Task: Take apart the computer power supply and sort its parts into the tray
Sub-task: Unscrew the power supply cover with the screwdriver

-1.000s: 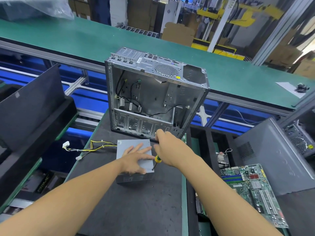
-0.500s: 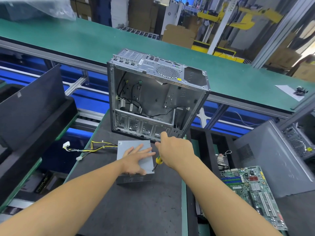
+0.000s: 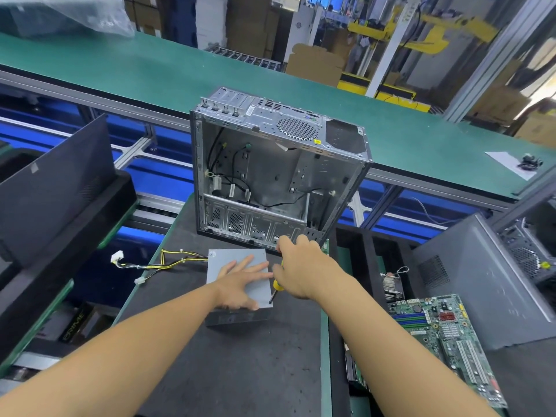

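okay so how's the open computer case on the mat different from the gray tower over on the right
The open computer case stands upright on the black mat with its side panel off, so its cables and bare metal interior show. The gray tower lies tilted, its solid dark panel facing up and hiding most of the inside. The open case is bright bare silver; the tower's panel is darker gray. Both are metal desktop enclosures with perforated vent grilles.

A factory teardown line: long green conveyor belt [image 3: 150,67], stacked brown cardboard boxes [image 3: 316,63] (behind it), gutted grey metal computer case [image 3: 270,176]
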A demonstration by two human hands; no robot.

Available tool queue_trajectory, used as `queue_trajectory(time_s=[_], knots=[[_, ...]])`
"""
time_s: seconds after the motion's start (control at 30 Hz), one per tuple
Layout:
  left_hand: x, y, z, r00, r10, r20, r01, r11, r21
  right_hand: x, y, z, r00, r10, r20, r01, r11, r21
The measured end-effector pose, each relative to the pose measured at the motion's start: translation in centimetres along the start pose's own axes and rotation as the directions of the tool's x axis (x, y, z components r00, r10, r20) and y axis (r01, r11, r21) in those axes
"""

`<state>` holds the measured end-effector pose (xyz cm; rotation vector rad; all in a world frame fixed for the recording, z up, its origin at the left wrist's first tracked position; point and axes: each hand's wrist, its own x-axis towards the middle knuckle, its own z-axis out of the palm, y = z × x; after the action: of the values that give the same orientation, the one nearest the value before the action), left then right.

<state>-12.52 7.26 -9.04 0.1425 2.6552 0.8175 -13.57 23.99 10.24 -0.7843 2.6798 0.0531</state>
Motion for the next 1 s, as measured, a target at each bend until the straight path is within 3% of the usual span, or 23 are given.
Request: queue_trajectory(time_s=[0.17,0.3,0.47,0.53,0.63,0.77,0.9,1.0], knots=[[-0.1,-0.1,0.0,1.0,-0.002,0.003,0.002,1.0,-0.004,0.0,0.2,-0.2,0.997,-0.015,-0.077,-0.009,0.953,-0.303],[0.0,-0.1,0.1,1.0,-0.001,-0.003,0.001,1.0,-0.006,0.4,0.1,-0.1,0.994,0.004,-0.107,-0.021,0.987,-0.156],[0.0,-0.1,0.1,1.0,0.005,-0.002,-0.005,1.0,0.003,0.7,0.2,-0.6,0.999,-0.014,0.04,0.009,0.992,0.128],[0.0,-0.1,0.0,1.0,0.007,0.0,-0.007,1.0,0.008,0.7,0.3,-0.2,0.999,-0.001,0.032,-0.003,0.992,0.126],[-0.1,0.0,0.0,1.0,0.001,0.007,-0.001,1.0,0.007,0.8,0.3,0.4,0.995,0.032,-0.098,-0.035,0.999,-0.03],[-0.1,0.2,-0.1,1.0,-0.008,0.008,0.008,1.0,0.005,0.9,0.4,0.1,0.993,-0.082,-0.086,0.06,0.97,-0.234],[-0.2,0.3,-0.2,1.0,-0.011,0.011,0.011,1.0,0.003,1.2,0.5,0.0,0.997,-0.08,-0.018,0.08,0.996,-0.03],[-0.2,0.3,-0.2,1.0,-0.009,0.011,0.009,1.0,0.014,1.2,0.6,-0.3,0.996,-0.082,0.025,0.082,0.997,-0.007]])
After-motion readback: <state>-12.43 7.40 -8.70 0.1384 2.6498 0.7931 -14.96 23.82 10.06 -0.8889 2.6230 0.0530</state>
